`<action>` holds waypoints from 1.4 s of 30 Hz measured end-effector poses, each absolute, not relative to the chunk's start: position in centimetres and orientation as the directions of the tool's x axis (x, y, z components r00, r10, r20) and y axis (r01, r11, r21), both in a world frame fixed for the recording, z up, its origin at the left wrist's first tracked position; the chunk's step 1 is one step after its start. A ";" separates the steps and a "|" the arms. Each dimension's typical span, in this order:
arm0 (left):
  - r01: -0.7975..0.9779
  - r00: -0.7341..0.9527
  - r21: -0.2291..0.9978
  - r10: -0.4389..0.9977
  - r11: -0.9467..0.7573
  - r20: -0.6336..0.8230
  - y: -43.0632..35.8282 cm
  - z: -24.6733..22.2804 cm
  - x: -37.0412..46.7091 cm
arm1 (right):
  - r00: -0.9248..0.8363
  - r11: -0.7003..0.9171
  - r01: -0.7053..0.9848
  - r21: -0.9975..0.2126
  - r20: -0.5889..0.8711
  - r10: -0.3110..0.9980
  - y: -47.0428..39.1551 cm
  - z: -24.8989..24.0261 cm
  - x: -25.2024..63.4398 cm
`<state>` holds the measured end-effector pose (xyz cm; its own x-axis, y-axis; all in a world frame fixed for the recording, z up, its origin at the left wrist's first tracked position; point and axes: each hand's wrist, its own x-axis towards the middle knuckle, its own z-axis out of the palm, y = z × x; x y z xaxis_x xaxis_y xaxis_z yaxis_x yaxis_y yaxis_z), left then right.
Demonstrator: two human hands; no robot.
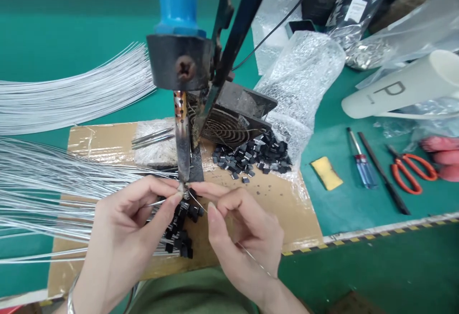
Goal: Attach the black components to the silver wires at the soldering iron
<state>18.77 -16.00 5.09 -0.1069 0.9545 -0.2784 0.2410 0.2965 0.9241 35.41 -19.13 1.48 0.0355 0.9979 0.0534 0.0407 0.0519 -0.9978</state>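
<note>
Two hands at the soldering iron (pixel 182 137) tip: left hand (pixel 124 237) pinches a small black component (pixel 184 205), right hand (pixel 244 232) pinches thin solder wire (pixel 251 255); both look light, the wire springy, best gripped near its end.
</note>
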 end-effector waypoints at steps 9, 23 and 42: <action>0.264 -0.102 0.915 0.952 0.305 -0.288 -15.5 5.2 18.6 | 0.041 0.026 -0.027 -0.999 0.025 0.999 -18.9 1.4 35.5; 0.307 -0.090 0.893 0.944 0.330 -0.318 -15.3 5.4 18.0 | 0.031 0.002 -0.024 -1.000 0.001 1.000 -18.1 1.7 35.5; 0.345 -0.102 0.875 0.940 0.341 -0.327 -15.3 5.5 17.9 | 0.037 0.000 -0.028 -1.000 -0.001 0.999 -18.1 1.9 35.4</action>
<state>17.94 -15.28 5.51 -0.1017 0.9396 -0.3267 0.3445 0.3413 0.8745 35.44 -18.11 1.90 0.0367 0.9993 -0.0007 -0.0282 0.0004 -0.9996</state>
